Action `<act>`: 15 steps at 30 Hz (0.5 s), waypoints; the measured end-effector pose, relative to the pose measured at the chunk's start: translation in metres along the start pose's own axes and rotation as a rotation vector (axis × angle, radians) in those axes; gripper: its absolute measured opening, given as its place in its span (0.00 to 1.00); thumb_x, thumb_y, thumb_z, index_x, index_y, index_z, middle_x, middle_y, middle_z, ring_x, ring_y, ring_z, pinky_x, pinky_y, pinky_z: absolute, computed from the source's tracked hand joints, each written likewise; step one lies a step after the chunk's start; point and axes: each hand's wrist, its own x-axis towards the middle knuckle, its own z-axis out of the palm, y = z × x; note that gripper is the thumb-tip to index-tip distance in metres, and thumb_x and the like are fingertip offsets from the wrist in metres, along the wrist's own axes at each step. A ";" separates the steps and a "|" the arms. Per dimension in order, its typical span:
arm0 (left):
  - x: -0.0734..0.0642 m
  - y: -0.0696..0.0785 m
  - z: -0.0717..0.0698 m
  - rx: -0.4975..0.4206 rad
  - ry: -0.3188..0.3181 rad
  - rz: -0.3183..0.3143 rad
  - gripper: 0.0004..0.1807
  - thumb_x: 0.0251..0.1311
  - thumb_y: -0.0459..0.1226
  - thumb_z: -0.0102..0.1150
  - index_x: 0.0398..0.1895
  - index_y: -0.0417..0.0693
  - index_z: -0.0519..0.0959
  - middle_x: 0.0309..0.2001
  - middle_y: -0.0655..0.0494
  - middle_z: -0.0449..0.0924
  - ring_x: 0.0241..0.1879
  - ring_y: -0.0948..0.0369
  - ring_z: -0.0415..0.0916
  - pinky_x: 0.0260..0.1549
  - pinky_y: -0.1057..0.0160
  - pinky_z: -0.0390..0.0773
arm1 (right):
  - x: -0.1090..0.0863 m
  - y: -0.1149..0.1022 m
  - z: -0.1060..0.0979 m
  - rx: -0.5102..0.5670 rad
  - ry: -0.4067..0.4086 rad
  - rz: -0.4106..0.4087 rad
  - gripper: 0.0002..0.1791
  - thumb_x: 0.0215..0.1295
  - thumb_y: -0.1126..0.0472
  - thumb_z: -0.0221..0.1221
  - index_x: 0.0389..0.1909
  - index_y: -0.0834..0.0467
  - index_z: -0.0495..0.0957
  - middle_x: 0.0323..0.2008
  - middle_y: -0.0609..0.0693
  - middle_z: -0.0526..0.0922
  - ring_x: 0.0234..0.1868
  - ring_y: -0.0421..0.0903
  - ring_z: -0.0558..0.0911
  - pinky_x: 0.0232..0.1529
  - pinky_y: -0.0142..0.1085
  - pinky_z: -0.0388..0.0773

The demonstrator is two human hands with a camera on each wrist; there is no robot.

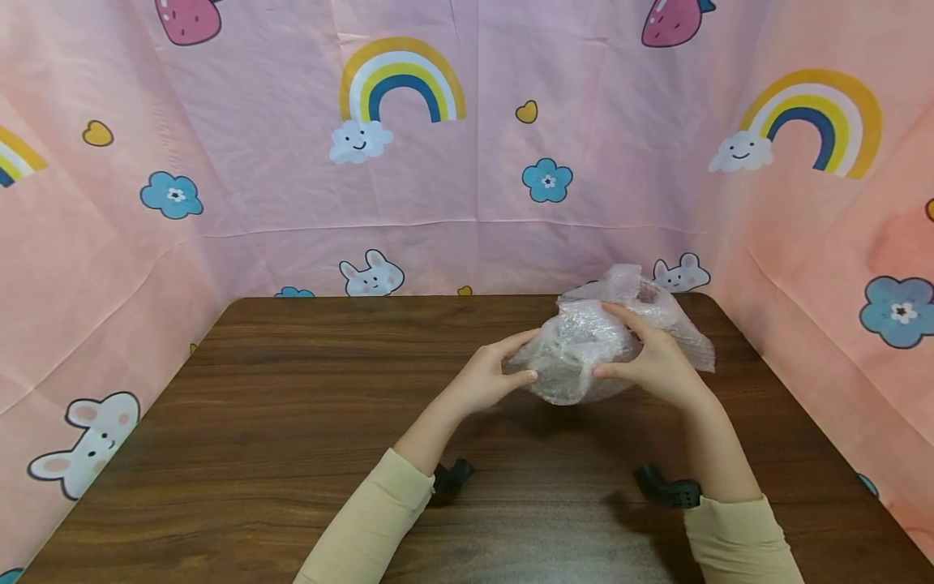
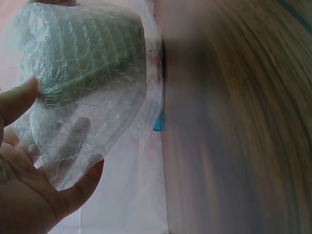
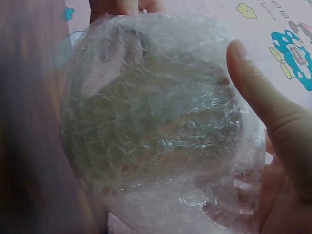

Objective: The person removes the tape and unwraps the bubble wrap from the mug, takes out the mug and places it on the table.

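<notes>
A bundle of clear bubble wrap (image 1: 572, 345) is held up over the far right part of the table. Through the layers a greenish object (image 2: 92, 53) shows, its shape blurred by the wrap. My left hand (image 1: 487, 378) grips the bundle's left end, thumb in front and fingers round behind the wrap. On the other end my right hand (image 1: 660, 363) holds it, thumb low at the front and a finger over the top. A loose flap of the wrap (image 1: 682, 324) spreads out behind the right hand. In the right wrist view the wrapped green object (image 3: 156, 126) fills the middle.
Dark brown wood makes up the tabletop (image 1: 292, 389). A pink printed cloth (image 1: 255, 122) hangs round the back and both sides, close to the table's edges. Black wrist-camera mounts (image 1: 667, 489) stick out from both wrists near the beige sleeves (image 1: 372, 519).
</notes>
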 end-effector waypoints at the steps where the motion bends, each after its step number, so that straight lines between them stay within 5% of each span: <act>1: -0.001 -0.001 -0.002 -0.002 0.000 -0.004 0.34 0.64 0.40 0.61 0.72 0.61 0.62 0.69 0.55 0.61 0.65 0.49 0.62 0.57 0.49 0.68 | 0.001 0.000 0.002 0.003 -0.001 0.000 0.53 0.43 0.48 0.76 0.72 0.48 0.60 0.68 0.61 0.62 0.64 0.62 0.65 0.56 0.59 0.64; 15: -0.007 -0.013 -0.028 -0.009 0.017 -0.039 0.34 0.61 0.39 0.64 0.70 0.63 0.65 0.67 0.54 0.65 0.64 0.49 0.63 0.53 0.51 0.72 | 0.017 -0.013 0.023 0.034 -0.009 0.013 0.55 0.42 0.44 0.75 0.72 0.46 0.59 0.69 0.58 0.62 0.63 0.61 0.66 0.54 0.59 0.67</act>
